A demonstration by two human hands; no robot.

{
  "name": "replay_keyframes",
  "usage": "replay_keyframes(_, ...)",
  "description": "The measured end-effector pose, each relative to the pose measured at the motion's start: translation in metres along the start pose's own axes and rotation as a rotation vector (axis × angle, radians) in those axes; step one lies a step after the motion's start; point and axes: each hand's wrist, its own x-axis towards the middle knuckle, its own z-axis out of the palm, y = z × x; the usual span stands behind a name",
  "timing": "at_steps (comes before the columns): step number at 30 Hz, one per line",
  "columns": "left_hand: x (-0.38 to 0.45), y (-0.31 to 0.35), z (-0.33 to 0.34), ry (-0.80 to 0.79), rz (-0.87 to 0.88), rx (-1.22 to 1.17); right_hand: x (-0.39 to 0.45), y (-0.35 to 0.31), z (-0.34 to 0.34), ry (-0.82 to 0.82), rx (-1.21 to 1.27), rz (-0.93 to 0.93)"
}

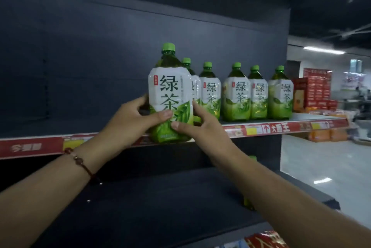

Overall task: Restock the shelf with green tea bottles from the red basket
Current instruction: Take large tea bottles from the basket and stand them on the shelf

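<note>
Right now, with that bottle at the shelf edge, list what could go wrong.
1. The held bottle sits at the shelf lip; released early by the left hand and right hand, it might tip forward.
2. Pushed back, it could knock the bottle behind.

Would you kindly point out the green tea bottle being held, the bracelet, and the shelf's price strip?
Held green tea bottle (170,95): head view, on its white label.
Bracelet (79,162): head view, on the cord across the left wrist.
Price strip (277,128): head view, on the red front edge.
</note>
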Motion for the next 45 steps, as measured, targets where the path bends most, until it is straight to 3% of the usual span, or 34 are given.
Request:
replay_keyframes(5, 0.043, -0.022, -0.024, 0.094, 0.017, 0.106, 0.061, 0.013, 0.025, -0.017, -0.132, -0.023)
replay_keyframes(16, 0.103, -0.078, -0.025, 0.034, -0.024, 0.250, 0.113, 0.036, 0.071, 0.170, -0.657, 0.155)
replay_keyframes(21, 0.114, -0.085, -0.021, 0.029, -0.020, 0.271, 0.123, 0.032, 0.081, 0.056, -0.647, 0.307)
replay_keyframes(27, 0.113, -0.082, -0.020, 0.010, -0.040, 0.320, 0.123, 0.031, 0.076, 0.044, -0.621, 0.320)
replay_keyframes(31, 0.091, -0.067, -0.019, 0.034, -0.004, 0.726, 0.105, 0.021, 0.066, -0.052, -0.697, 0.246)
replay_keyframes(33, 0.071, -0.059, -0.013, 0.122, 0.110, 0.948, 0.081, 0.014, 0.052, -0.133, -0.889, 0.136)
replay_keyframes(35, 0.047, -0.054, 0.005, 0.168, 0.267, 1.026, 0.049, 0.011, 0.030, -0.169, -1.096, 0.013)
replay_keyframes(39, 0.003, -0.062, 0.067, -0.002, 0.402, 0.987, -0.024, 0.024, -0.035, -0.213, -1.440, -0.071)
replay_keyframes(42, -0.027, -0.073, 0.140, -0.161, 0.444, 0.963, -0.087, 0.057, -0.093, -0.264, -1.538, 0.161)
replay_keyframes(45, -0.061, -0.086, 0.224, -0.432, 0.413, 0.857, -0.159, 0.092, -0.148, -0.245, -1.537, 0.440)
